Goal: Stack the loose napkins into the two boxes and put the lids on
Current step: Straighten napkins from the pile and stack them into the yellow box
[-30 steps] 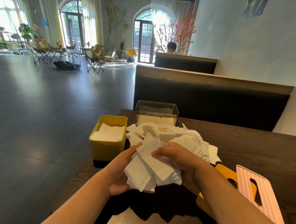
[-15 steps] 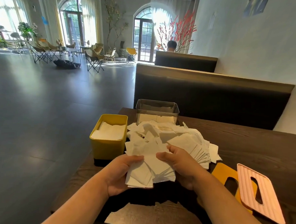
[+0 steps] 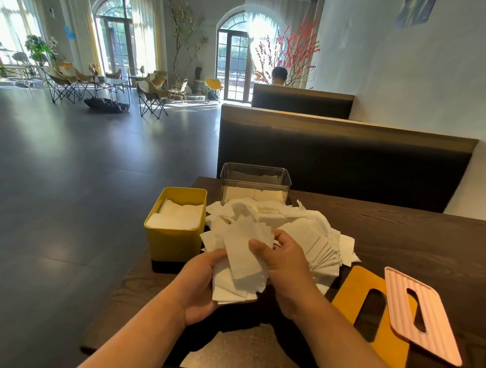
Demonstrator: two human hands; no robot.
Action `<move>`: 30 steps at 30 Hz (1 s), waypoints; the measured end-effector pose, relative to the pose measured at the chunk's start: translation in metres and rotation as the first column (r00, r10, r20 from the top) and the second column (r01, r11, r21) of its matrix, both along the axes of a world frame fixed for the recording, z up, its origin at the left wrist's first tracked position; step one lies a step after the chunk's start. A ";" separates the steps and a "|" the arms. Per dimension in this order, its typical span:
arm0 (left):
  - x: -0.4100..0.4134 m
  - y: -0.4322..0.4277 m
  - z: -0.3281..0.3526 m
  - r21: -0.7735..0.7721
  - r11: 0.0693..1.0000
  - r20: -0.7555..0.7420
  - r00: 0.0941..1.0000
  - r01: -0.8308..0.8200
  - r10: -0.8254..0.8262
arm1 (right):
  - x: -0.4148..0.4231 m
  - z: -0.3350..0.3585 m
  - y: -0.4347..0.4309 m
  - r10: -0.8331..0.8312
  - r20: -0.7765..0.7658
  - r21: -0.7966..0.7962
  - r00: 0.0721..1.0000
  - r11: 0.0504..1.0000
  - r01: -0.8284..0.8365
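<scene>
A heap of loose white napkins lies on the dark wooden table. My left hand holds a bundle of napkins from below, thumb on its left edge. My right hand pinches the top sheets of that bundle. A yellow box on the left is nearly full of napkins. Behind the heap stands a clear box with a low layer of napkins. A yellow lid and a pink lid overlap at the right.
The table's left edge runs just beside the yellow box, with open floor beyond. A dark booth backrest rises behind the table. A person sits in the farther booth. Folding chairs stand far off to the left.
The bundle has risen slightly and been squared between both hands. My right thumb now lies over the top sheets, nearer the heap. Boxes and lids have not moved.
</scene>
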State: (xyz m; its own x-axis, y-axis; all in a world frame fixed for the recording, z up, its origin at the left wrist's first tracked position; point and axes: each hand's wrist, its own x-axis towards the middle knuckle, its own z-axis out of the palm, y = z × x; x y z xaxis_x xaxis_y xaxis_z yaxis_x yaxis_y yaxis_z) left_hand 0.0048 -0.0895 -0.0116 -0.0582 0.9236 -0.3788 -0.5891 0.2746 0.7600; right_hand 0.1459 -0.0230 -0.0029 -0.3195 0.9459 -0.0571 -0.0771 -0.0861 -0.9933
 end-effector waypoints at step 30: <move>-0.008 0.028 0.047 -0.261 0.808 -0.867 0.240 0.528 -0.437 | 0.047 -0.023 0.019 0.303 0.144 0.162 0.942 0.932 -0.325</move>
State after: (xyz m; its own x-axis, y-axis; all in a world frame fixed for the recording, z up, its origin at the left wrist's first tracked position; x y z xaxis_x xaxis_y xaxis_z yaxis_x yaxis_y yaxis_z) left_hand -0.0032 -0.0614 0.0352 0.1655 0.9213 -0.3519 0.6228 0.1790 0.7616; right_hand 0.1929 -0.0037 -0.0260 -0.6030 0.7960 0.0517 0.0401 0.0951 -0.9947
